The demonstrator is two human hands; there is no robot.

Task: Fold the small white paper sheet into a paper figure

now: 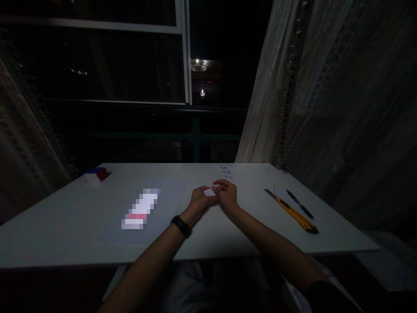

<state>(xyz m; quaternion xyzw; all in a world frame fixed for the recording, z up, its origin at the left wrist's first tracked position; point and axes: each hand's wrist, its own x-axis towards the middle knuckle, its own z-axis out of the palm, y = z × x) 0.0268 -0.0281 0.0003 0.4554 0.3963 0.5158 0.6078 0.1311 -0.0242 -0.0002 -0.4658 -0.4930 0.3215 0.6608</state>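
Between my two hands is a small piece of white paper (209,191), just above the middle of the table. My left hand (199,201), with a dark band on its wrist, is closed on the paper's left side. From the right, my right hand (227,194) grips it too, thumb and fingers bent at its edge. The undersides of the fingers are hidden. Beyond the hands, several small paper pieces (226,171) with dark marks lie in a short row near the table's far edge.
The white table (65,217) bears a large pale sheet (172,195) at left with a lit, pixelated phone-like screen (141,209) on it. A coloured puzzle cube (97,174) stands far left. At right lie a yellow box cutter (295,214), blade out, and a dark pen (299,203).
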